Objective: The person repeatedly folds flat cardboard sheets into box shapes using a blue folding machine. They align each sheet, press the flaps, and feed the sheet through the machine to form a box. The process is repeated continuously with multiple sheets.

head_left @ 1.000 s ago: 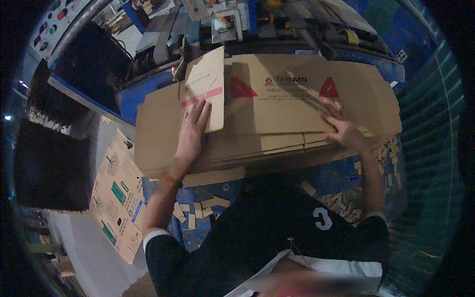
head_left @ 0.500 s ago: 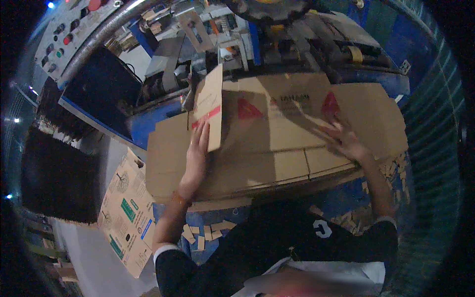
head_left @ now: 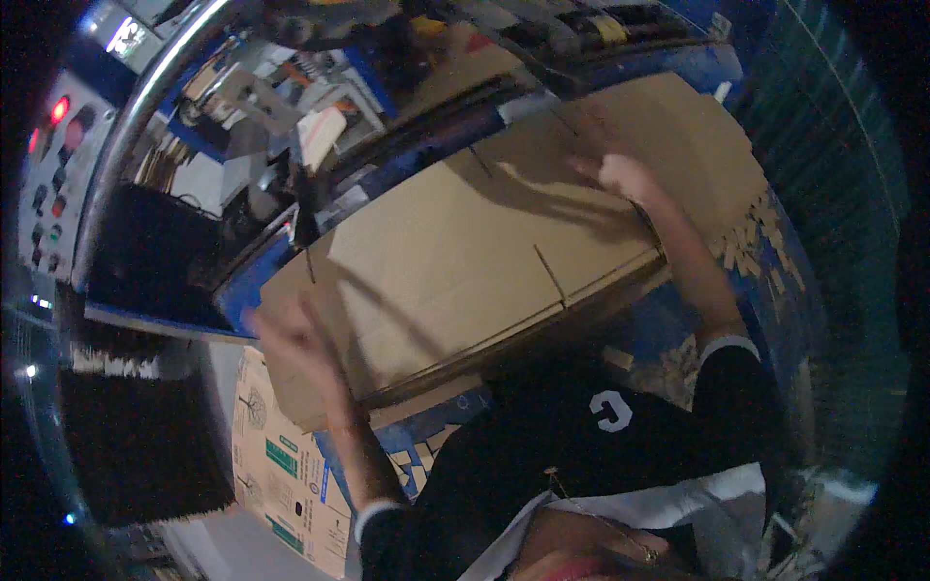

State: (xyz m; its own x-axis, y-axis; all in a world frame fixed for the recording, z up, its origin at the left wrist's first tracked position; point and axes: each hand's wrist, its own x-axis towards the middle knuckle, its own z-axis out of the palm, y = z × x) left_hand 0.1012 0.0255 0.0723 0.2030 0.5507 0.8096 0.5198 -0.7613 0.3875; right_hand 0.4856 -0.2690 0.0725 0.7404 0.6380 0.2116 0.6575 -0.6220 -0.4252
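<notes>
A plain brown cardboard sheet (head_left: 455, 261), with cut slots along its edges, lies on top of a stack in front of me. My left hand (head_left: 295, 339) is at the sheet's left end, fingers spread and blurred; I cannot tell whether it touches. Over the sheet's right part is my right hand (head_left: 620, 176), its blurred fingers apart and nothing visible in them. Beyond the stack, a pale cardboard flap (head_left: 322, 134) with a reddish strip stands up within the machine (head_left: 276, 107). A brown cardboard surface (head_left: 450, 77) shows to its right.
A control panel (head_left: 53, 198) with buttons and a metal rail (head_left: 136, 107) are at the left. Printed cardboard (head_left: 281, 465) lies below a dark brush-like block (head_left: 140, 445). Small cardboard offcuts (head_left: 751, 247) lie scattered at the right and near my body.
The printed sheet with the raised flap has gone from under my hands into the machine, baring a plain sheet. My left hand has come off the flap, leftward. The view has tilted.
</notes>
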